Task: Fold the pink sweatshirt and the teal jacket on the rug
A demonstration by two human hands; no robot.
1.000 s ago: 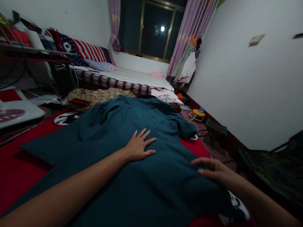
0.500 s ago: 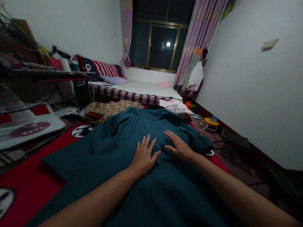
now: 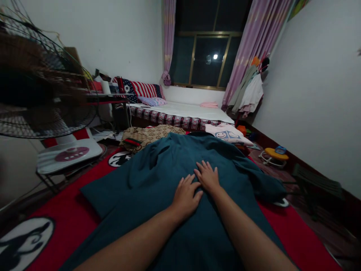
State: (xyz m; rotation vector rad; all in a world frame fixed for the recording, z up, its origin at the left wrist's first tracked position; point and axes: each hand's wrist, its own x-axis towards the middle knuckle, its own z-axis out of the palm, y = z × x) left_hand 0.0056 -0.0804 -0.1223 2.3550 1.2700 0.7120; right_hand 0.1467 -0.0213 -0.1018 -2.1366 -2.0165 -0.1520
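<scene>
A dark teal long-sleeved garment [image 3: 158,180] lies spread out before me, with its collar end away from me and a sleeve out to each side. My left hand [image 3: 186,197] rests on its middle, fingers bent a little but not gripping. Just beyond and to the right, my right hand [image 3: 207,176] lies on the cloth with fingers spread. The two hands nearly touch at the thumbs. Beneath the garment is a red blanket [image 3: 67,210] with black-and-white round patterns.
Past the collar lie a tan patterned cloth [image 3: 158,132] and a folded pink shirt [image 3: 228,133]. A fan [image 3: 42,131] and a chair [image 3: 70,152] stand at left. On the right are a yellow stool [image 3: 275,153] and a dark folding stool [image 3: 317,180]. A bed [image 3: 180,109] sits under the window.
My hands have come closer together on the garment, the right one moving inward to beside the left. The camera view has turned left, so the room appears shifted to the right.
</scene>
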